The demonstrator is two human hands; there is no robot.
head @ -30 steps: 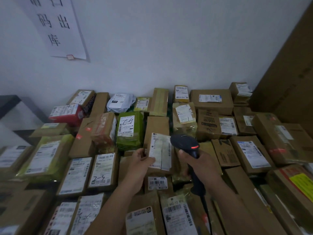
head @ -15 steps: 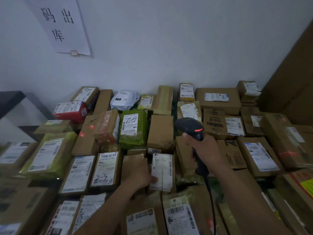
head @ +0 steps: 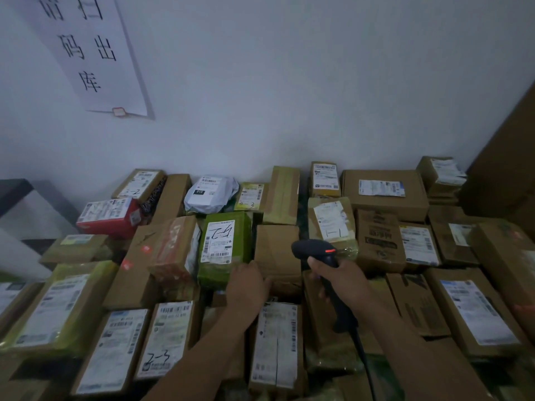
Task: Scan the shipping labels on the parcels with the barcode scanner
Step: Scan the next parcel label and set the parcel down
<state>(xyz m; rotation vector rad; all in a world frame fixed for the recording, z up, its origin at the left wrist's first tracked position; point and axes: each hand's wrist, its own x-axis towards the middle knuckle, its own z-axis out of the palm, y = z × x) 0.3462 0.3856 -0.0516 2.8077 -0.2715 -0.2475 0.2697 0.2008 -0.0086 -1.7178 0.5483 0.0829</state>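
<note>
My right hand (head: 340, 280) grips the handle of a black barcode scanner (head: 317, 251), whose red light glows and whose cable trails down toward me. My left hand (head: 246, 285) rests on the near left edge of a plain brown box (head: 278, 250) with no label showing on top; how its fingers lie is not clear. Just below the hands lies a narrow box with a long white shipping label (head: 276, 345). A green parcel with a handwritten label (head: 224, 244) stands left of the brown box.
Several labelled cardboard parcels cover the whole surface, packed edge to edge up to the white wall. A paper sign (head: 92, 53) hangs on the wall at upper left. A tall brown board (head: 509, 169) leans at the right. A dark table corner (head: 14, 192) shows at far left.
My left hand let go of the narrow white-labelled box, which now lies flat, and moved up to the plain brown box. The scanner hand rose slightly; the camera tilted up.
</note>
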